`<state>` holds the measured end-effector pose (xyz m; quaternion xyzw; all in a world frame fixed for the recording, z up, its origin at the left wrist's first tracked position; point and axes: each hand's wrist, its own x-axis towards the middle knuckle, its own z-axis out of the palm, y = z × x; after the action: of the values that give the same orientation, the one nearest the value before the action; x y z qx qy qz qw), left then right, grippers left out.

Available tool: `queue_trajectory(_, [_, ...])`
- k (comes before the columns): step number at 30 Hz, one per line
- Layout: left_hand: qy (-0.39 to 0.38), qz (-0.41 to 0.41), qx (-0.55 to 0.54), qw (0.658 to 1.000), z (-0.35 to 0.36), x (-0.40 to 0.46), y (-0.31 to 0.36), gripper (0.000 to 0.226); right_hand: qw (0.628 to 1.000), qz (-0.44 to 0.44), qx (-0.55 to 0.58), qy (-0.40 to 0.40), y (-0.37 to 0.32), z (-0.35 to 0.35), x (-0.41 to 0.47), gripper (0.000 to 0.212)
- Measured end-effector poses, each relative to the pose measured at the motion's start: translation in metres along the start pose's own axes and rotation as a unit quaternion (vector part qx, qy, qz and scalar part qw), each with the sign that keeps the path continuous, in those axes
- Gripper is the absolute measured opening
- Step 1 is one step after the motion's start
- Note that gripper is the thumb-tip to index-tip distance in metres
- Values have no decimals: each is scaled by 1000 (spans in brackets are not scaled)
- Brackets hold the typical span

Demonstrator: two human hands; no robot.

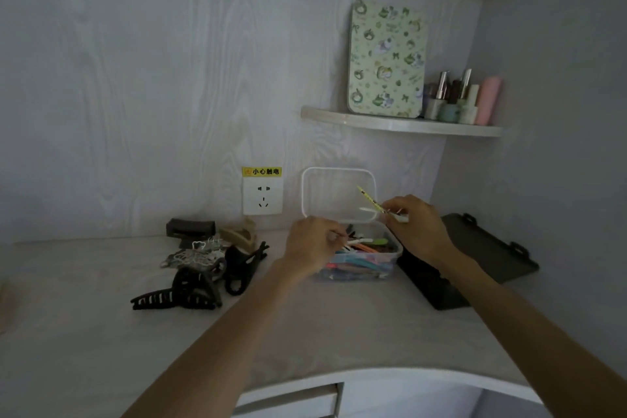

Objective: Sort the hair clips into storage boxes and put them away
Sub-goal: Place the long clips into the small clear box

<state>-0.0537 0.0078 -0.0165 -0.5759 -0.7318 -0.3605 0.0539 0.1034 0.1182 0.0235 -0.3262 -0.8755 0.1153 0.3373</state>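
Step in hand: sorting small clips into clear box [390,256] on bench [305,332].
Left hand [310,248] at box's left edge, grip pinching thin white clip [354,242] over coloured clips inside.
Right hand [415,227] above box's right rim, grip grasping yellow clip [368,197] plus pale one.
Box lid [337,195] raised behind.
Pile of big claw clips [200,268] left of box, unsorted.
Black box [475,254] right of it, open.
Next, likely: drop held clips in, then turn to claw clips.

left hand [310,244] pinching a small white clip [356,241] over the clear box [390,260] | right hand [412,226] holding thin yellow and white clips [368,200] | black claw clips [190,285] piled on the counter [101,332] | dark box [475,258] right beside
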Motion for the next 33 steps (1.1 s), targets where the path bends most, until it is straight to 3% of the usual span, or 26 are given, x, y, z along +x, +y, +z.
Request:
queue_trajectory(4, [60, -44, 11, 997, 2, 1, -25, 25, 1000, -13, 25, 9, -3, 14, 4, 17])
queue_trajectory(8, [69, -143, -47, 986, -16, 17, -52, 24, 992, -39, 26, -120, 3, 30, 16, 21])
queue_trajectory(9, [54, -164, -74, 982, -19, 25, -57, 22, 987, -45, 27, -154, 4, 32, 20, 24])
queue_trajectory(11, [-21, -218, -121, 968, -24, 43, -60, 19, 988, -34, 14, -148, 12, 38, 31, 35])
queue_trajectory(13, [-136, -273, -175, 936, -25, 51, -52, 12, 994, 23, 4, -107, 17, 40, 38, 39])
queue_trajectory(15, [-207, -276, -216, 914, -25, 50, -40, 6, 983, 98, 29, -150, 19, 45, 40, 38])
queue_trajectory(18, [-210, -249, -232, 916, -30, 45, -27, 18, 955, 168, 40, -240, 15, 54, 36, 37])
queue_trajectory(20, [-202, -288, -269, 896, -39, 44, -27, 15, 942, 218, 49, -249, 12, 49, 36, 38])
queue_trajectory(24, [-228, -352, -341, 841, -61, 35, -27, 42, 902, 335, 119, -245, 2, 27, 35, 28])
queue_trajectory(27, [-285, -390, -353, 801, -84, 24, -28, 55, 864, 394, 148, -276, -10, 11, 31, 22])
queue_trajectory(30, [-394, -404, -315, 763, -100, 15, -44, 60, 837, 429, 171, -293, -20, 4, 25, 15])
queue_trajectory(33, [-482, -414, -311, 707, -114, 12, -62, 67, 820, 447, 176, -311, -26, 4, 22, 33])
